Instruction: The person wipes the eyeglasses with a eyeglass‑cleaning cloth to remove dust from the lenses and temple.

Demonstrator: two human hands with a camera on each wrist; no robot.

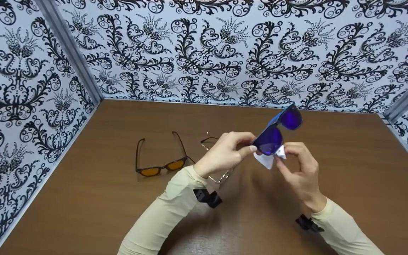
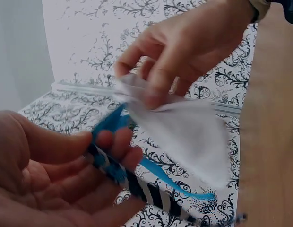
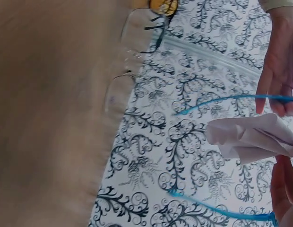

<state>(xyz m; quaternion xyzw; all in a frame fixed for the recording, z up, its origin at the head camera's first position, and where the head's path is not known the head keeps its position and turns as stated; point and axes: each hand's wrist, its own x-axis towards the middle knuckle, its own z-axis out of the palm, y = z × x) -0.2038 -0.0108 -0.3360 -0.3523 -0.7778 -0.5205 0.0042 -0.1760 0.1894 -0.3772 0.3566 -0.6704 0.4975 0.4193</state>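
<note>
My left hand (image 1: 227,150) pinches the corner of a pair of sunglasses (image 1: 271,140) with dark blue-violet lenses, raised above the table and tilted. The frame is bright blue on its inner side, and in the left wrist view a black-and-white striped part (image 2: 156,194) shows. Between the thumb and fingers of my right hand (image 1: 301,173) is a white cloth (image 2: 189,137), bunched at the lower lens, its loose corner hanging. The right wrist view shows the sunglasses' unfolded blue temples (image 3: 231,98) on either side of the cloth; whether the cloth presses the lens I cannot tell.
Glasses with orange lenses (image 1: 151,172) lie unfolded on the brown table (image 1: 83,205), left of my left hand. Thin-framed clear glasses (image 1: 220,180) are partly hidden under my left wrist. Patterned panels (image 1: 211,53) wall the table's back and sides.
</note>
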